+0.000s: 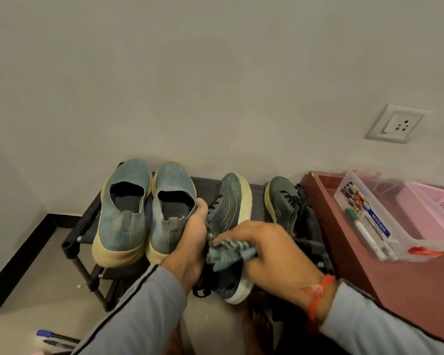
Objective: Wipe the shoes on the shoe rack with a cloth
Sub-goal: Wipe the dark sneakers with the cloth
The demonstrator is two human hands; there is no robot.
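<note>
Shoes sit in a row on top of the dark shoe rack [87, 226] by the wall. Two blue slip-on shoes [128, 213] stand on the left. A dark lace-up shoe [228, 201] is in the middle, and its mate [282, 198] is on the right, next to a red-brown box [369, 278].

The left hand [190, 247] holds the middle shoe by its side, with the thumb up by the opening. Its grip is closed on that shoe. The right hand [269, 249] is closed on a bunched grey cloth [228, 252] and presses it on the back part of the same shoe. The cloth looks blurry, so I think it is rubbing right now.

What could go wrong? The heel of this shoe [237, 293] sticks out past the front edge of the rack. If the right hand rubs too hard, or the left hand lets go, the shoe could tip and fall to the floor. The loose black laces [201, 290] hang down there and could catch in the cloth. The left hand also touches the nearer slip-on shoe, so a big push could bump it.

The shoe lies between both hands, under the cloth.
</note>
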